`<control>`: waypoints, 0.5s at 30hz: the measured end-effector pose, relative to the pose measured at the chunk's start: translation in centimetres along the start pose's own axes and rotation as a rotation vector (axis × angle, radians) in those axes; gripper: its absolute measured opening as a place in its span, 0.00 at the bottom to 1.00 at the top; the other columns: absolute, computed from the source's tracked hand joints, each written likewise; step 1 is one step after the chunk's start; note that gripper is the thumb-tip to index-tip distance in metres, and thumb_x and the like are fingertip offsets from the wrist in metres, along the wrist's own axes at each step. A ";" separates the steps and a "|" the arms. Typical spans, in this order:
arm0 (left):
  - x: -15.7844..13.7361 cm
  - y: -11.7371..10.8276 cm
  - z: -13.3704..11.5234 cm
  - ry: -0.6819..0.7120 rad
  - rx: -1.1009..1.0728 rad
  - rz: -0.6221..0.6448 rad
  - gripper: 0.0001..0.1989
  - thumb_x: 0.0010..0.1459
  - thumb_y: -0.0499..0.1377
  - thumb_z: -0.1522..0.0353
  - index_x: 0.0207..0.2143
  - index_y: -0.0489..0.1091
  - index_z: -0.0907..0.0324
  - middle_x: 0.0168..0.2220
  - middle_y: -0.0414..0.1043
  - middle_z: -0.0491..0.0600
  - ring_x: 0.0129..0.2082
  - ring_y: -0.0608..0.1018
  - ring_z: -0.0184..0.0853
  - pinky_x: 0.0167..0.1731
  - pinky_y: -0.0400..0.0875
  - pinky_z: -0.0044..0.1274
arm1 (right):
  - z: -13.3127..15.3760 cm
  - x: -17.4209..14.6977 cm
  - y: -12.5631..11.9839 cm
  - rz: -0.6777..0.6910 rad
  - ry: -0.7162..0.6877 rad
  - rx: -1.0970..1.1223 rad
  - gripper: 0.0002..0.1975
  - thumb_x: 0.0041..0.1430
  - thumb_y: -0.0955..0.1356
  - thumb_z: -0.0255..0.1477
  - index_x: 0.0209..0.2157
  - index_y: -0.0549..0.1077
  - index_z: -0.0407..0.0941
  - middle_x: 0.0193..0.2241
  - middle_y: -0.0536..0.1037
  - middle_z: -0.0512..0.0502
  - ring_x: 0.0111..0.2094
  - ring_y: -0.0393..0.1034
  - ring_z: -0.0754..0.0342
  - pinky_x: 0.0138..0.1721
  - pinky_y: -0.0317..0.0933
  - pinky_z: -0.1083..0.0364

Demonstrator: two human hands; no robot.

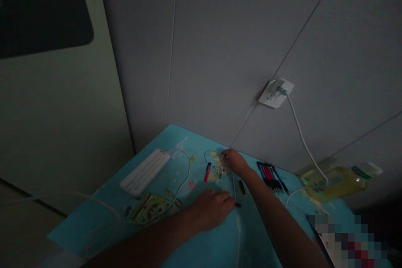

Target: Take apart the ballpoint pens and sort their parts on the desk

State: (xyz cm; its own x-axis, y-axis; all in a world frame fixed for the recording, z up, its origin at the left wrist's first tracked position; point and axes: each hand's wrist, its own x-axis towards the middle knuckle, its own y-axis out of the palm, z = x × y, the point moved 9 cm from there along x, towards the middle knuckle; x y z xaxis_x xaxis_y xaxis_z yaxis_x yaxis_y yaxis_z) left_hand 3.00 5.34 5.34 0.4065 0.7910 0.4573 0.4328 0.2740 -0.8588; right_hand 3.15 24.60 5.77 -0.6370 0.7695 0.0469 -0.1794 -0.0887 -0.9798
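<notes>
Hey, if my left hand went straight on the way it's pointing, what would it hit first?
Beyond the small dark piece and white cable at its fingertips, your left hand would probably meet your right forearm first, though depth is unclear and the forearm may sit higher.

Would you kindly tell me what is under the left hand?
Blue tabletop shows around the left hand, and a small dark object shows at its right edge; whatever lies directly beneath is covered.

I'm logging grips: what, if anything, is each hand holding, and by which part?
The left hand seems to hold a small dark object by one end. Whether the right hand holds anything is too dim to tell.
</notes>
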 end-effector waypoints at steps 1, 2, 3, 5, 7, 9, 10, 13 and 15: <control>0.0 0.0 0.1 -0.010 0.002 0.009 0.11 0.67 0.50 0.66 0.42 0.71 0.57 0.33 0.74 0.49 0.31 0.78 0.36 0.27 0.70 0.26 | -0.1 -0.2 -0.3 -0.015 0.008 0.009 0.14 0.61 0.64 0.23 0.46 0.76 0.42 0.45 0.78 0.39 0.47 0.72 0.51 0.50 0.59 0.56; 0.1 0.0 0.2 -0.023 0.005 0.019 0.11 0.67 0.50 0.66 0.42 0.71 0.57 0.33 0.74 0.49 0.31 0.78 0.36 0.28 0.70 0.26 | -0.2 -0.6 -0.8 -0.033 0.016 0.020 0.14 0.61 0.64 0.24 0.46 0.76 0.42 0.45 0.78 0.39 0.46 0.72 0.51 0.50 0.59 0.56; 0.1 -0.1 0.4 -0.041 0.008 0.028 0.11 0.67 0.50 0.66 0.42 0.71 0.57 0.33 0.74 0.48 0.31 0.78 0.37 0.27 0.70 0.27 | -0.2 -1.1 -1.3 -0.054 0.021 0.033 0.14 0.61 0.63 0.24 0.46 0.76 0.42 0.45 0.78 0.39 0.45 0.72 0.51 0.49 0.60 0.56; 0.2 -0.3 0.7 -0.085 0.006 0.036 0.10 0.67 0.50 0.66 0.42 0.71 0.56 0.34 0.74 0.48 0.30 0.78 0.37 0.28 0.70 0.27 | -0.1 -3.1 -2.4 -0.100 0.025 0.058 0.14 0.64 0.62 0.26 0.48 0.74 0.42 0.45 0.77 0.39 0.43 0.73 0.52 0.48 0.61 0.55; 0.3 -0.6 1.1 -0.130 -0.011 0.034 0.10 0.67 0.51 0.66 0.43 0.71 0.57 0.35 0.74 0.49 0.32 0.78 0.37 0.29 0.71 0.27 | 0.5 -6.1 -3.1 -0.144 0.017 0.091 0.15 0.67 0.60 0.30 0.49 0.73 0.42 0.45 0.77 0.40 0.41 0.73 0.52 0.46 0.62 0.55; 0.3 -0.7 1.5 -0.169 -0.032 0.031 0.10 0.67 0.51 0.66 0.42 0.71 0.57 0.35 0.74 0.49 0.34 0.78 0.37 0.31 0.72 0.27 | 1.5 -9.8 -3.7 -0.221 -0.024 0.205 0.16 0.69 0.58 0.34 0.46 0.74 0.43 0.41 0.78 0.41 0.39 0.73 0.51 0.43 0.64 0.54; 0.3 -0.6 1.6 -0.182 -0.043 0.032 0.09 0.67 0.51 0.66 0.42 0.71 0.57 0.35 0.74 0.49 0.35 0.78 0.37 0.32 0.72 0.28 | 1.9 -11.7 -3.8 -0.263 -0.036 0.298 0.17 0.69 0.58 0.36 0.45 0.74 0.43 0.40 0.78 0.41 0.39 0.73 0.51 0.42 0.64 0.54; 0.2 -0.2 1.7 -0.186 -0.083 0.032 0.09 0.67 0.51 0.67 0.42 0.70 0.58 0.36 0.74 0.48 0.36 0.78 0.36 0.36 0.73 0.28 | 2.7 -16.0 -2.5 -0.258 -0.014 0.460 0.19 0.70 0.56 0.37 0.40 0.74 0.44 0.35 0.78 0.43 0.35 0.72 0.51 0.37 0.63 0.56; 0.1 0.1 1.3 -0.152 -0.110 0.027 0.08 0.67 0.51 0.68 0.43 0.69 0.58 0.37 0.74 0.48 0.38 0.78 0.35 0.40 0.73 0.28 | 2.7 -17.5 -1.3 -0.237 0.030 0.474 0.20 0.71 0.55 0.37 0.36 0.73 0.44 0.31 0.77 0.44 0.32 0.72 0.52 0.35 0.62 0.56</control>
State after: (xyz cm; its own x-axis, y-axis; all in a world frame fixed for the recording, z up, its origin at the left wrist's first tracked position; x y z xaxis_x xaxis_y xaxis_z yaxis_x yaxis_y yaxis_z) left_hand 2.03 6.17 5.06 0.2966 0.8729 0.3874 0.5122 0.1970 -0.8360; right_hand 12.54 9.52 6.72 -0.5176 0.8201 0.2441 -0.6397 -0.1814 -0.7469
